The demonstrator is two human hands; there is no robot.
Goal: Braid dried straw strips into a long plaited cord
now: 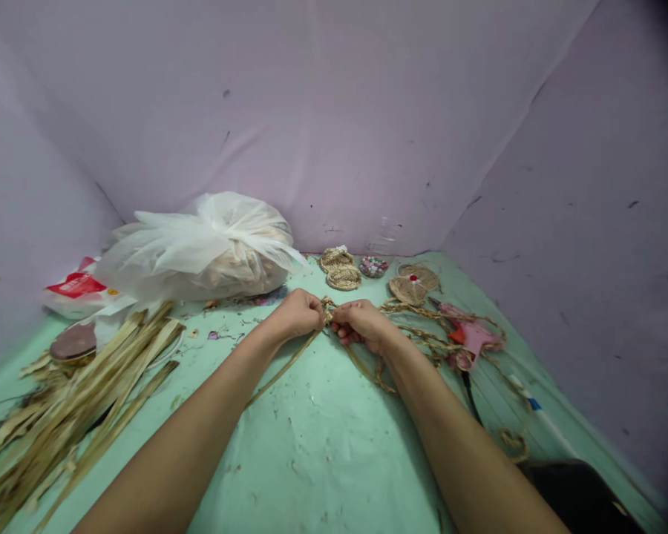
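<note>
My left hand (302,313) and my right hand (361,324) meet over the middle of the green table, fingertips pinched on a braid of dried plant fibre (327,310). A small stretch of the braid shows between them. One loose strand (283,369) runs from it down toward my left forearm. Another strand (361,365) hangs below my right hand. More braided cord (423,337) lies just right of my right hand; whether it joins the held piece is hidden behind the hand.
Dried flat strips (111,386) lie at left, near a round dark-topped container (73,341). Behind are a white plastic bag (200,248), coiled braids (342,276), a dish of beads (373,266) and a woven piece (409,288). At right, a pink glue gun (475,340) and a black object (579,497).
</note>
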